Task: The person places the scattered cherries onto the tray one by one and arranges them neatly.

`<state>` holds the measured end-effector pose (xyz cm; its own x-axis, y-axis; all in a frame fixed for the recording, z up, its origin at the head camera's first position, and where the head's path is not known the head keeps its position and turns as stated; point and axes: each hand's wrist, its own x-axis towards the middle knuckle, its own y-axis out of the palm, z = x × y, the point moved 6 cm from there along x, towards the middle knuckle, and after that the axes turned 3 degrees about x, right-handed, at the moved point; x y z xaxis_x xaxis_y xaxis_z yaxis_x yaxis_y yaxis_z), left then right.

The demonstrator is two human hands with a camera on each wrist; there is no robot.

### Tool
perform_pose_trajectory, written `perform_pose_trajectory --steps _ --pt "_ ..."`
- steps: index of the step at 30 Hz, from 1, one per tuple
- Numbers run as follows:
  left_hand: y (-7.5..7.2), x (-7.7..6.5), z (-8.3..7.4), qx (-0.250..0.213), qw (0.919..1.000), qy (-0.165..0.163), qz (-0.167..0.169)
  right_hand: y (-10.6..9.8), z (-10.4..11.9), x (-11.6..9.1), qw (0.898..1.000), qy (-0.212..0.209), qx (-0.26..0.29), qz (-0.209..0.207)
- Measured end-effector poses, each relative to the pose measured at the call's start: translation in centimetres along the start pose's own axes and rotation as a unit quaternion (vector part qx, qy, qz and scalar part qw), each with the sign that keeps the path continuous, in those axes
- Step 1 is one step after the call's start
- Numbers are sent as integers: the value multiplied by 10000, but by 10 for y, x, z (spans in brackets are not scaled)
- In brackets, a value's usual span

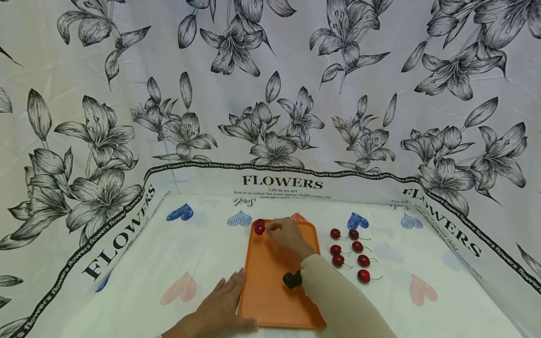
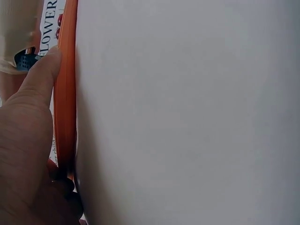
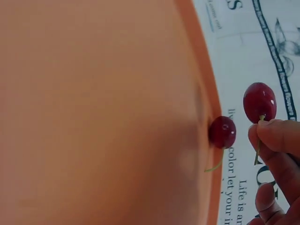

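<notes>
An orange tray (image 1: pixel 274 300) lies on the white cloth in the head view. My left hand (image 1: pixel 220 305) rests against its near left corner, fingers extended along the left side and thumb at the front rim. In the left wrist view the thumb (image 2: pixel 40 77) touches the tray's rim (image 2: pixel 65 103). Over the tray's far left corner, my right hand (image 1: pixel 289 236) pinches a dark red cherry (image 3: pixel 260 102) by its green stem. Another cherry (image 3: pixel 222 132) lies inside the tray against the rim, its stem still on.
Several loose cherries (image 1: pixel 357 246) with stems lie on the cloth to the right of the tray. A black device (image 1: pixel 292 280) is strapped at my right wrist. Behind the cloth rises a flower-printed curtain (image 1: pixel 291 61).
</notes>
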<state>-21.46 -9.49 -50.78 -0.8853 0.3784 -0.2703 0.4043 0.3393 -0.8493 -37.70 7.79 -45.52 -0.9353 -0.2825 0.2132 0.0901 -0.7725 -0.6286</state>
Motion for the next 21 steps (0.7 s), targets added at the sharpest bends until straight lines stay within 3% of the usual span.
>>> perform_pose_trajectory --steps 13,21 --pt "2 4 2 -158 9999 21 18 15 -11 17 9964 435 -613 384" --pt "2 5 1 -159 9998 103 24 19 -13 23 9960 284 -760 372"
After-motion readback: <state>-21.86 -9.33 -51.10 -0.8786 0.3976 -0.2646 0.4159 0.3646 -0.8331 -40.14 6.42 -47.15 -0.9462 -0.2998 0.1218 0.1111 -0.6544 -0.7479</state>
